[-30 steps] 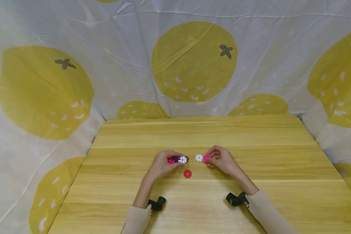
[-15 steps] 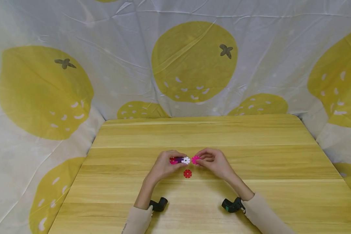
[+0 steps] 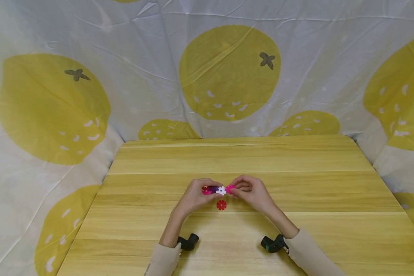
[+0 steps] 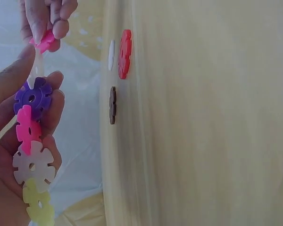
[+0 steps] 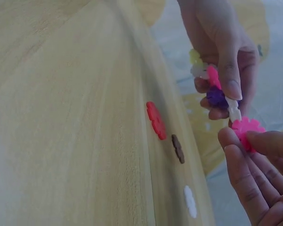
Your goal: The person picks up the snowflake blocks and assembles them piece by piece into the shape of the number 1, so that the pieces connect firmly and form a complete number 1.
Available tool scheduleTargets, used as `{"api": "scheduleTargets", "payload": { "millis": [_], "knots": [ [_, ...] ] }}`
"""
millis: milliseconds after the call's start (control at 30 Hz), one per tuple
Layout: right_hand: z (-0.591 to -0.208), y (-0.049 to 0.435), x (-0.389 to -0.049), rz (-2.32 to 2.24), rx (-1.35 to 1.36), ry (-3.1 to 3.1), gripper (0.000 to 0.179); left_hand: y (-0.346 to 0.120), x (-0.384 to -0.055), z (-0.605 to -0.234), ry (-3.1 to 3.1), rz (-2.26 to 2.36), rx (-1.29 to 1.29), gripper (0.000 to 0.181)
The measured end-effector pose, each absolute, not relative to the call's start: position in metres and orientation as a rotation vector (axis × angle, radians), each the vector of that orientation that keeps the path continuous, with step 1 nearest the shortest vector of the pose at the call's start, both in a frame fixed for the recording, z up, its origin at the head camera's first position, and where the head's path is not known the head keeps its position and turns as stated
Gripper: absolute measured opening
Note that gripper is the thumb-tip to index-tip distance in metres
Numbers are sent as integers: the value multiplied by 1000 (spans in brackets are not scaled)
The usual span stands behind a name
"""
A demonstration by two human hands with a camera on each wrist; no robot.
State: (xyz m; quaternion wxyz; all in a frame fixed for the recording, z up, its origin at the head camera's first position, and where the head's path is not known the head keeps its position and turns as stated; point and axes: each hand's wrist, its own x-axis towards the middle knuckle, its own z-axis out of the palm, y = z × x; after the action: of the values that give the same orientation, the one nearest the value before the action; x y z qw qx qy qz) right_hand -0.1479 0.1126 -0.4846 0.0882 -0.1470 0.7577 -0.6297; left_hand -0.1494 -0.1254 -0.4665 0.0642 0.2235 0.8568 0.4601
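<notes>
My left hand [image 3: 191, 196] holds a chain of slotted plastic snowflake discs. In the left wrist view the chain runs from a yellow disc [image 4: 38, 207] through a white disc [image 4: 33, 165], a pink one [image 4: 28, 129] and a purple disc [image 4: 33, 98] to a white end disc [image 4: 37, 71]. Between thumb and fingers, my right hand [image 3: 254, 193] pinches another pink disc [image 5: 247, 128]. Its edge meets the white end disc; how deep the slots engage cannot be told.
Below the hands, a red disc [image 3: 221, 205] lies on the wooden table [image 3: 296, 241]. A brown disc [image 5: 178, 149] and a loose white disc [image 5: 190, 201] lie near it in the wrist views. A lemon-patterned cloth [image 3: 151, 76] hangs behind the table.
My right hand has moved left with the pink disc, bringing it against the chain's white end. The left hand has shifted slightly right with the chain. The red disc stays put.
</notes>
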Motion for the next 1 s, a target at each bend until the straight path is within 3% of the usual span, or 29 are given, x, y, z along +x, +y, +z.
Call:
{"api": "scheduleTargets", "payload": {
  "millis": [1000],
  "knots": [
    [-480,114,-144,-1926,-504,2151,19,-121,-150,-466,2561,1435,660,20]
  ]
}}
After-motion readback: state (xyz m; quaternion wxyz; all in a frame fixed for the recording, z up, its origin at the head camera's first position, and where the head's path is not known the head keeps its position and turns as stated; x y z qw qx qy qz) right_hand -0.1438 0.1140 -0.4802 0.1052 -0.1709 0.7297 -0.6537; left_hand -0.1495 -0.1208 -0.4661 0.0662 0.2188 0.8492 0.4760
